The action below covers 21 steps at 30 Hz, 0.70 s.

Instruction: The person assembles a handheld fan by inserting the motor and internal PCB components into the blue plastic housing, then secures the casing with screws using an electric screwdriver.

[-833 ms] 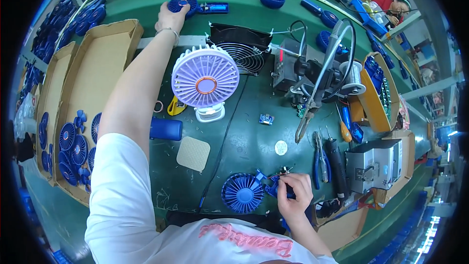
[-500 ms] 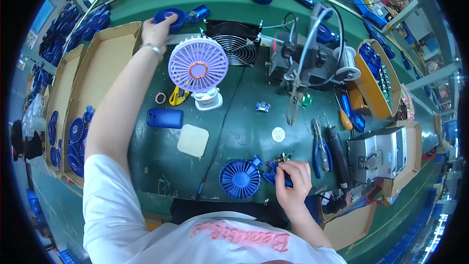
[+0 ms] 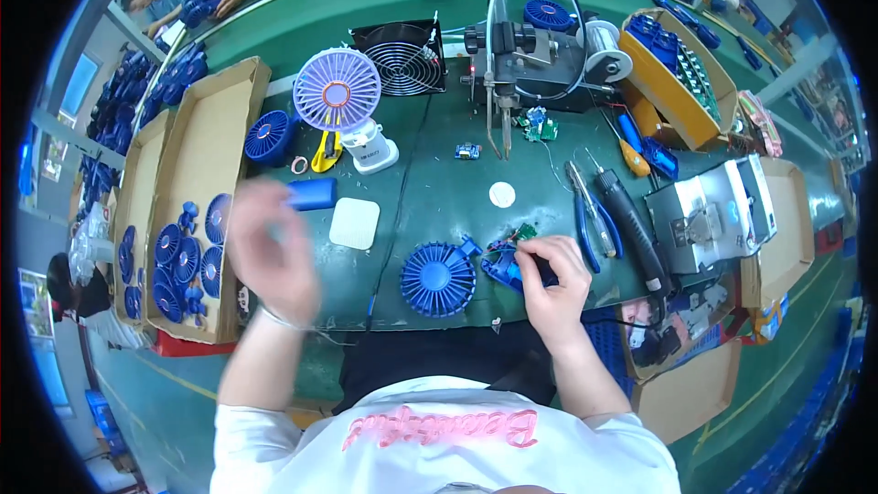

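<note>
A blue handheld fan lies in front of me, its round head (image 3: 439, 280) on the green bench and its opened handle (image 3: 502, 265) to the right, with thin wires and a small green board (image 3: 525, 232) showing. My right hand (image 3: 560, 279) pinches the right side of this handle between thumb and fingers. Over the left front of the bench, my left hand (image 3: 274, 252) is smeared by motion; its fingers are unclear. Beyond it are a blue cover (image 3: 313, 193), a square cream pad (image 3: 354, 223) and another blue fan (image 3: 269, 137) beside a lilac fan (image 3: 337, 90).
Cardboard trays (image 3: 197, 128) on the left hold blue fan parts. A soldering stand (image 3: 501, 101) and a black cooling fan (image 3: 401, 57) are at the back. Pliers (image 3: 585, 220), an electric screwdriver (image 3: 631, 224) and a grey metal dispenser (image 3: 709, 224) lie right. People work across the bench.
My left hand has let go of the blue fan at the back, now nearer beside the lilac fan, and has drawn back toward me. My right hand stays at the handle. The view has shifted.
</note>
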Tool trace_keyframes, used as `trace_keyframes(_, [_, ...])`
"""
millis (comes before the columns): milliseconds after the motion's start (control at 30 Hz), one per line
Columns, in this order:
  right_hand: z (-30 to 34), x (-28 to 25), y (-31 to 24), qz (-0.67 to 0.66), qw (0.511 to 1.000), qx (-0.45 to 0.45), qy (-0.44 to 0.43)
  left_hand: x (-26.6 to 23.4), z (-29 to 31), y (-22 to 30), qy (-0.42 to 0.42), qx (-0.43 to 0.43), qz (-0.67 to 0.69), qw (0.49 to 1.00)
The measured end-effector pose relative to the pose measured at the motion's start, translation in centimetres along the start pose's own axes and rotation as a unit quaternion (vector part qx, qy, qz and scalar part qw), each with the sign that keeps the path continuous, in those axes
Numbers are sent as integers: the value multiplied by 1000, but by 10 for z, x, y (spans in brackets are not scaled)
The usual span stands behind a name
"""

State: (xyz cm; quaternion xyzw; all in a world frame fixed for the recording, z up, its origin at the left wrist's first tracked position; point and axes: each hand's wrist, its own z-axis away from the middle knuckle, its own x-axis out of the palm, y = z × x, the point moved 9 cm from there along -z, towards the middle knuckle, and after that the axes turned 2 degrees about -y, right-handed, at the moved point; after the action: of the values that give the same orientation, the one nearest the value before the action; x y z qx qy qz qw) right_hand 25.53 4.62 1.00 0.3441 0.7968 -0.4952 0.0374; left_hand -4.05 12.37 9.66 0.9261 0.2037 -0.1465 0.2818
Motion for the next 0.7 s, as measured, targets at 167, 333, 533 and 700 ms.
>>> trace_keyframes(167, [-6, 4, 6, -87, 992, 69, -56, 137, 32, 52, -369, -117, 113, 915])
trace_keyframes(333, [-18, 2, 16, -137, 986, 77, -63, 188, 35, 45, -421, -167, 184, 872])
trace_keyframes(533, [-38, 6, 23, -175, 978, 102, -46, 208, 37, 24, -392, -263, 260, 842])
trace_keyframes(700, [-54, 18, 27, -177, 977, 78, -84, 218, 44, 12, -439, -361, 319, 758])
